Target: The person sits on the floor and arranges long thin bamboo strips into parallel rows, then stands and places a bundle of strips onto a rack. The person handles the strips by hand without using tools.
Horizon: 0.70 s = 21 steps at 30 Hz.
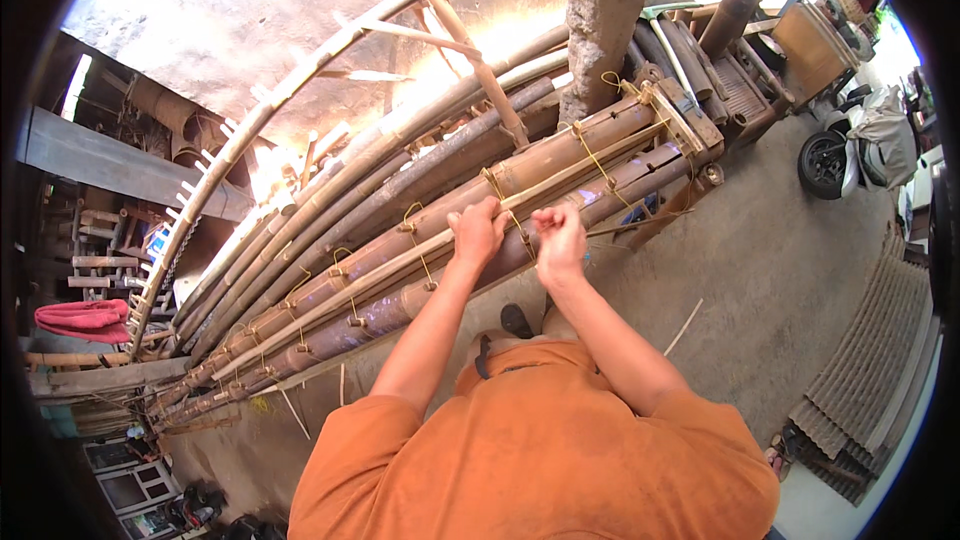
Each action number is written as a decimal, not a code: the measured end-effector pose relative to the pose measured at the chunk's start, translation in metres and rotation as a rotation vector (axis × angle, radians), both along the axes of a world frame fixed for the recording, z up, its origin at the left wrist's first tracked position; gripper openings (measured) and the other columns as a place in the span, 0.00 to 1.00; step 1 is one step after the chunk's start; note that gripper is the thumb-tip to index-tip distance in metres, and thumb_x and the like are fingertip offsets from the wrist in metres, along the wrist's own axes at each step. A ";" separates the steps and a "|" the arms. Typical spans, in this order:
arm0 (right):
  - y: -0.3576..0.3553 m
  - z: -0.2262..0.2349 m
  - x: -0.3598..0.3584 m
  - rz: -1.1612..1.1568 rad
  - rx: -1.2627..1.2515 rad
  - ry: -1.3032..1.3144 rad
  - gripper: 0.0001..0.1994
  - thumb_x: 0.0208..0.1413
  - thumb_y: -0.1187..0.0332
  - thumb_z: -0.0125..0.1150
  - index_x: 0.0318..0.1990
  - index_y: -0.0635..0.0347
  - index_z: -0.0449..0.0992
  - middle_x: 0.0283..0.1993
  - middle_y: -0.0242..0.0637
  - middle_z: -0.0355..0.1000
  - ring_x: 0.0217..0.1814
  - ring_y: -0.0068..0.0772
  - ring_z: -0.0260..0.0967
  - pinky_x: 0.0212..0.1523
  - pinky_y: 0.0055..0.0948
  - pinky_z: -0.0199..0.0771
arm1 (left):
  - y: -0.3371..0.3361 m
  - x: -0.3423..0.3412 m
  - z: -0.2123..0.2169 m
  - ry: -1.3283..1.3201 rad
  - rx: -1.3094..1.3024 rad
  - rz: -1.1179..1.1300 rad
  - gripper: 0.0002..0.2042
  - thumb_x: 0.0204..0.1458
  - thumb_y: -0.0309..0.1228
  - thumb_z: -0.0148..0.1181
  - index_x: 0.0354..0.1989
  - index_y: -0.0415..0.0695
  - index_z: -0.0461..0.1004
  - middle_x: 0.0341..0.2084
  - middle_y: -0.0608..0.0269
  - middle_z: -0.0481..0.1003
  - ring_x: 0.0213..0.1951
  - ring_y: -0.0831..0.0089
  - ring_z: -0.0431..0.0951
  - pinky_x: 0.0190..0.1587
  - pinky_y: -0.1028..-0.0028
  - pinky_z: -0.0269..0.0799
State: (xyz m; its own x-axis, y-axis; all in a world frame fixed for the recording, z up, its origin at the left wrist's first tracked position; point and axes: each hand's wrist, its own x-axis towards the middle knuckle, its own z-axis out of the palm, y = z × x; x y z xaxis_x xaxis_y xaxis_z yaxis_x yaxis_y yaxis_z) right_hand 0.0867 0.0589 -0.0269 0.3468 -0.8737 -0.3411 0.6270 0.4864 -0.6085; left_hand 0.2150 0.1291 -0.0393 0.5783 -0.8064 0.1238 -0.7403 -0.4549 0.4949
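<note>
Head view. Both forearms enter from the lower centre of the frame, above an orange shirt (530, 450).

Left hand (477, 231): centre of frame, laid palm-down on a thick brown bamboo pole (400, 240), fingers curled over its top edge. Grip narrow, pressed to the pole; whether it also pinches the cord, cannot tell.

Right hand (560, 235): just beside the left, slightly to the right. Fingers bunched tight around a thin yellowish binding strip (520, 225) that crosses the pole between the two hands. Grip closed on the strip.

The pole belongs to a stack of long bamboo poles running from lower left to upper right of the frame, lashed at intervals by similar yellow ties (590, 155).

Surroundings: curved bamboo ladder-like frame (250, 130) with short pegs at upper left; concrete pillar (600, 20) at top centre; red cloth (85, 318) at left edge; corrugated sheets (870, 380) at lower right; parked scooter (850, 145) at right; concrete floor (760, 270) beneath.
</note>
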 end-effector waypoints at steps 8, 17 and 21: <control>0.021 0.089 0.082 0.704 -1.064 0.368 0.15 0.66 0.70 0.49 0.24 0.60 0.65 0.21 0.25 0.61 0.27 0.19 0.57 0.27 0.29 0.63 | 0.007 0.009 -0.072 0.501 -0.700 0.034 0.14 0.56 0.35 0.63 0.47 0.43 0.73 0.44 0.49 0.76 0.48 0.54 0.78 0.45 0.47 0.65; -0.069 0.077 0.100 0.599 -0.383 0.122 0.15 0.69 0.64 0.47 0.27 0.54 0.68 0.24 0.25 0.62 0.26 0.18 0.59 0.29 0.22 0.63 | 0.011 -0.004 0.003 0.045 0.055 0.057 0.06 0.61 0.33 0.57 0.43 0.49 0.76 0.32 0.53 0.82 0.41 0.49 0.81 0.45 0.50 0.59; -0.022 0.065 0.142 0.534 -0.958 0.259 0.18 0.66 0.62 0.51 0.26 0.63 0.74 0.24 0.37 0.72 0.27 0.38 0.68 0.35 0.40 0.71 | 0.005 -0.002 -0.016 -0.002 -0.168 0.024 0.08 0.60 0.35 0.59 0.42 0.45 0.76 0.28 0.53 0.79 0.41 0.53 0.80 0.46 0.54 0.62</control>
